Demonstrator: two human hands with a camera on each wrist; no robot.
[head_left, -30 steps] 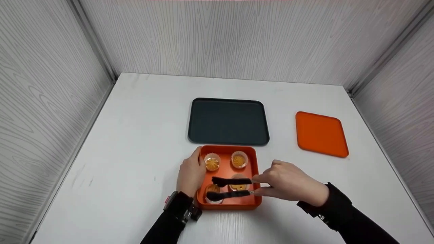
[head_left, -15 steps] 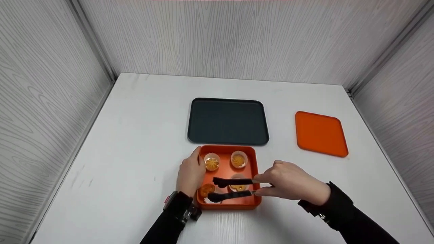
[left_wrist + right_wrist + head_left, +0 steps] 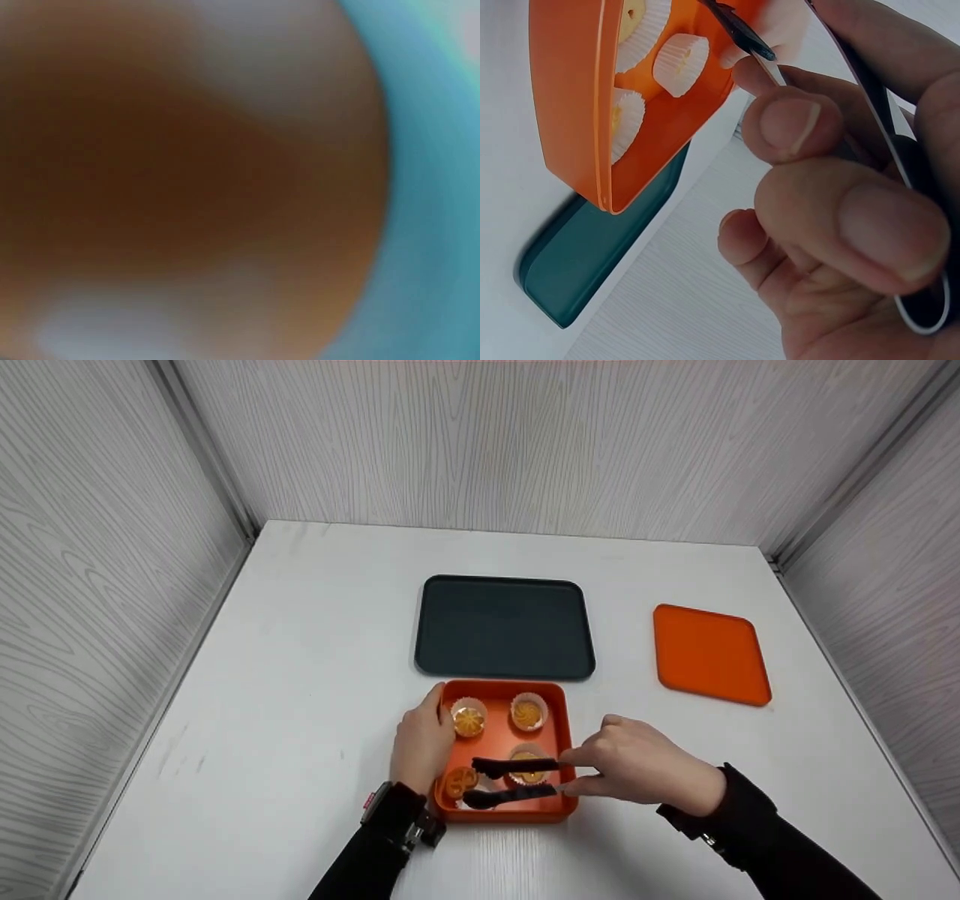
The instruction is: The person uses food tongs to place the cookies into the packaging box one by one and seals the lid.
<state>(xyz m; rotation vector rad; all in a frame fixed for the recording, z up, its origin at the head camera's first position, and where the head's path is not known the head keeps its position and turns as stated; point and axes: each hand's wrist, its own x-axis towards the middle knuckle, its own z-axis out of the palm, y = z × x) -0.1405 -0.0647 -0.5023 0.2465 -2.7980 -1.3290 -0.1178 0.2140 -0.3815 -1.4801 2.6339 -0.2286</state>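
Note:
An orange box point(image 3: 525, 816) holds several small cookies, mostly in white paper cups. My left hand point(image 3: 424, 744) grips its left wall. With my right hand point(image 3: 637, 761) I hold black-tipped tongs point(image 3: 517, 793), their arms parted above the box and nothing pinched between the tips. At the near left corner a pretzel-shaped cookie point(image 3: 460, 782) lies against the wall, beside a paper cup partly hidden by the lower arm. Swirled cookies point(image 3: 469, 722) fill the far cups; the upper arm crosses another cookie point(image 3: 528, 778). The left wrist view is too blurred to read.
Behind the box lies a dark green tray point(image 3: 506, 628), close to its far edge. An orange lid-like square tray point(image 3: 711, 655) lies to the right on the white table point(image 3: 315, 645). Pale wood-grain panels point(image 3: 495, 450) stand at the back and both sides.
The pretzel-shaped cookie has shifted left, out from its paper cup to the box's left wall. The tongs have moved very slightly right. My left hand stays on the box.

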